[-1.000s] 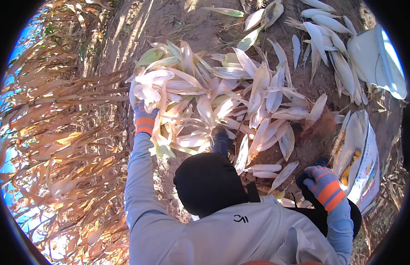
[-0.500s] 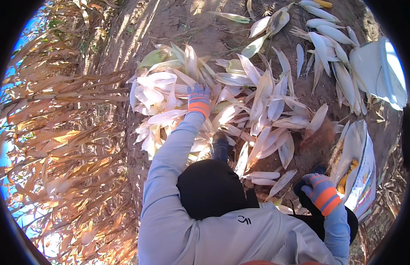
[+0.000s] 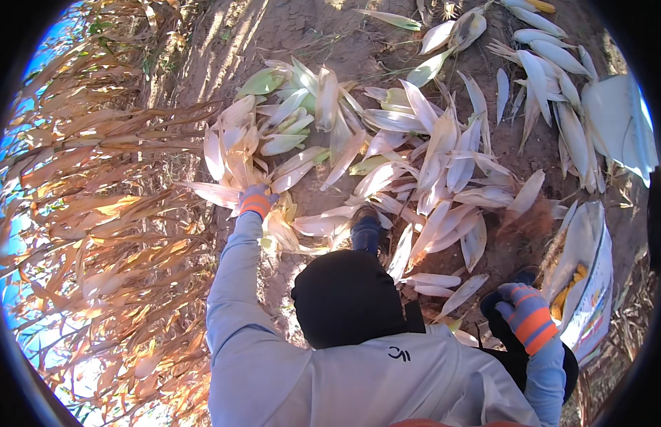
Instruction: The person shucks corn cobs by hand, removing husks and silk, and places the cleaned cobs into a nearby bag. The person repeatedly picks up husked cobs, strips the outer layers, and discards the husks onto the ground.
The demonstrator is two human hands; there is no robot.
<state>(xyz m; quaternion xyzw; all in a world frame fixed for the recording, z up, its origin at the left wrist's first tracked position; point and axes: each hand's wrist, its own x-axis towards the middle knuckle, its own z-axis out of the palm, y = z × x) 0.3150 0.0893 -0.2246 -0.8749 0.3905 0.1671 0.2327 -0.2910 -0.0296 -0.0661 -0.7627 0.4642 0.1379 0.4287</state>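
My left hand (image 3: 257, 199), in a grey glove with orange bands, reaches low into the near left side of a heap of pale, dry corn husks (image 3: 239, 153). Its fingers are bent round some of the husks, their tips partly hidden. Close to my right knee, my right hand (image 3: 524, 313) is closed in a matching glove. Whether it holds anything is hidden. Beside that hand stands a white printed sack (image 3: 594, 292) with its mouth open. Yellow corn cobs (image 3: 569, 288) show inside it.
More loose husks (image 3: 444, 156) spread across the soil ahead, around my boot (image 3: 366, 228). Unhusked ears (image 3: 551, 53) lie at the far right by a pale container (image 3: 618, 117). Dry standing corn stalks (image 3: 117, 213) line the left side.
My left hand has moved left and nearer, from the middle of the heap to its near left edge. Husks there have shifted left and bared some soil. My right hand stays by the knee.
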